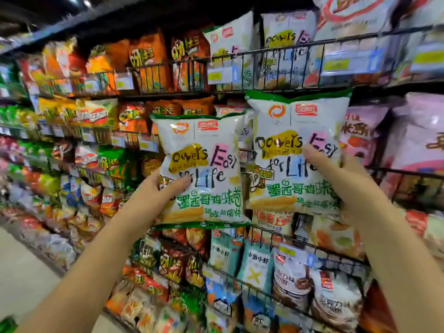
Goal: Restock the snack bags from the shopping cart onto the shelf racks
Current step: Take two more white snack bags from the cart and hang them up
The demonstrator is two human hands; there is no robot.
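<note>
Left hand [165,188] and right hand [336,174] each grip a white snack bag [201,169].

Tiers of wire racks [264,50] ran across the whole frame, each packed with upright snack bags. In the top rack at upper centre stood white bags [230,37], with orange bags [149,56] to their left. There were pink bags [418,131] at right and teal bags [254,263] at lower centre. Price tags [222,75] hung on the rack fronts. Pale floor [21,265] showed at lower left.
</note>
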